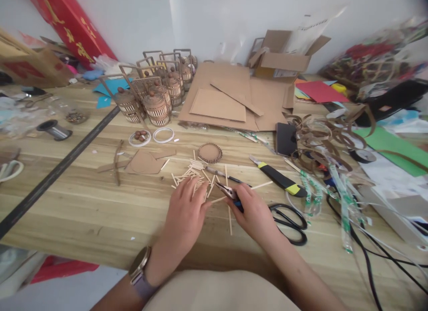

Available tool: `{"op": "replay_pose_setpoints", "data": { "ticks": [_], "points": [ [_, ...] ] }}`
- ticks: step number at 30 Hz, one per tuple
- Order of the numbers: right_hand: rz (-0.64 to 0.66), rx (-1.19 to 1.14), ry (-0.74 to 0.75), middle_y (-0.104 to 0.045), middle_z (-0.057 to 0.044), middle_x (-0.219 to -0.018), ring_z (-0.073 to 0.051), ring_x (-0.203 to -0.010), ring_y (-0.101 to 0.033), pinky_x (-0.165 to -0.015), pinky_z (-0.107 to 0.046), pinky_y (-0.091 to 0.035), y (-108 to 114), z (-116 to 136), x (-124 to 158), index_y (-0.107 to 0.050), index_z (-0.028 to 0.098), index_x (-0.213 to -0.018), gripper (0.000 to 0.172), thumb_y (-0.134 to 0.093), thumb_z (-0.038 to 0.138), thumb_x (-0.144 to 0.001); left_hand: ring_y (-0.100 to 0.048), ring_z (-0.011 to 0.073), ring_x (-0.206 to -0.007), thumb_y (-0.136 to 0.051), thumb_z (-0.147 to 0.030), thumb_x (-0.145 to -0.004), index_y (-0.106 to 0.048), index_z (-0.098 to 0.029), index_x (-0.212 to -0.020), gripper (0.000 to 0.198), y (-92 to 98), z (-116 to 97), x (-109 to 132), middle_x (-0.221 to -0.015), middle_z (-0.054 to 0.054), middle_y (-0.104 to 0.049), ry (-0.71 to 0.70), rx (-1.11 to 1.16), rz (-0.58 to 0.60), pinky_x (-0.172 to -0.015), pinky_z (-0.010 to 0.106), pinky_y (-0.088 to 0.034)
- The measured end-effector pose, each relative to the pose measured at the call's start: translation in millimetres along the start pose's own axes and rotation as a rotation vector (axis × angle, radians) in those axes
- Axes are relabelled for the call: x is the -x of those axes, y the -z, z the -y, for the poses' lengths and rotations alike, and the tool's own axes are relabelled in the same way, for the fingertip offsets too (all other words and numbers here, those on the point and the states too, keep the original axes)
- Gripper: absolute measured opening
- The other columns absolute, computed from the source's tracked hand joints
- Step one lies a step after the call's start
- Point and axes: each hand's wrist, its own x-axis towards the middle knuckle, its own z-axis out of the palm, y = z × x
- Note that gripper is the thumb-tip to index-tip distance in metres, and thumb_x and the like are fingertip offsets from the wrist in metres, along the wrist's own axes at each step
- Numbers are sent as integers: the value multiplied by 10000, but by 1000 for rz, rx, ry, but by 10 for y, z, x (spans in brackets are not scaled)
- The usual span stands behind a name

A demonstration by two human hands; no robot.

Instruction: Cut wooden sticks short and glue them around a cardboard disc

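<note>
My right hand point(252, 210) is wrapped round a pair of pliers point(228, 191) with blue on the handles, its jaws pointing up and left. My left hand point(187, 208) pinches the near end of a thin wooden stick point(219, 199) between thumb and finger; the stick runs towards the plier jaws. Beneath and beyond my left fingers lies a pile of short cut sticks point(195, 168). A longer stick point(230, 222) lies on the table below the pliers. Just behind the pile sits a round cardboard disc with a ridged brown rim point(210, 153).
Black-handled scissors point(290, 222) and a yellow-black utility knife point(281, 179) lie to the right. Several small lidded woven baskets point(157, 108) with tall handles stand at the back left. Cardboard sheets point(217, 106), a phone point(286, 139) and coiled brown strips point(314, 137) lie further back.
</note>
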Motion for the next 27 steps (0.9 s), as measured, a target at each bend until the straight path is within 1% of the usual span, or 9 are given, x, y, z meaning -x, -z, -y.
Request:
{"op": "replay_pose_setpoints", "data": {
  "ticks": [2,6,8,14,17,19,22,24,27],
  "points": [
    [-5,-22,-5,-565,-61,-789,-215,-701,-550,-622,-292,-405,-11,-8,7,-527,198,-827,172,-440,295,-939,-525,310,-1191,-529,-197,-920,-605,-158,-1177,271,-12,-8,-13,-1254,141,-623,-64,-81,9,-995,480,-419],
    [-35,-62,-35,-550,-50,-766,-210,-698,-540,-616,-285,-376,3,8,26,-513,206,-798,220,-454,359,-946,-651,260,-867,-482,-150,-935,-673,-179,-937,193,0,-100,-69,-861,83,-725,-60,-164,287,-784,396,-479],
    [-52,-62,-57,-557,-47,-757,-200,-675,-534,-601,-278,-360,-2,26,42,-508,210,-783,252,-445,385,-953,-658,235,-783,-461,-134,-938,-667,-183,-870,222,13,-156,-94,-801,75,-722,-26,-187,370,-737,362,-459],
    [-78,18,-144,-556,-36,-706,-187,-600,-521,-566,-275,-322,-65,80,86,-498,222,-751,281,-455,424,-942,-660,245,-735,-368,-120,-945,-647,-171,-819,309,-42,-287,-116,-748,95,-710,47,-198,408,-749,380,-408],
    [-64,-44,-184,-559,-47,-732,-197,-630,-531,-576,-280,-328,-30,44,75,-480,223,-733,251,-481,392,-918,-641,242,-711,-340,-125,-941,-637,-163,-808,328,-39,-280,-133,-734,107,-698,98,-142,399,-767,388,-393],
    [-1,-202,-189,-559,-34,-727,-188,-649,-529,-589,-274,-350,55,-10,56,-476,221,-738,223,-491,372,-901,-617,219,-701,-364,-185,-946,-616,-176,-775,305,24,-231,-143,-713,83,-676,132,55,433,-734,352,-391],
    [185,-505,-135,-554,5,-691,-154,-637,-508,-592,-250,-380,231,-76,32,-507,212,-770,211,-519,391,-881,-533,152,-567,-382,-367,-957,-573,-198,-768,318,149,-127,-138,-577,-7,-573,249,647,602,-599,266,-381],
    [275,-609,-87,-562,13,-691,-141,-635,-499,-593,-243,-390,320,-73,31,-531,205,-781,218,-531,400,-878,-495,130,-512,-386,-466,-939,-547,-195,-756,364,186,-82,-122,-517,-35,-535,416,938,609,-565,245,-383],
    [314,-599,-64,-615,-3,-745,-145,-671,-532,-632,-249,-420,339,-15,54,-565,196,-849,145,-526,331,-886,-582,141,-579,-456,-516,-894,-559,-176,-760,380,144,-87,-104,-613,7,-643,555,1077,568,-610,256,-432]
  ]
}}
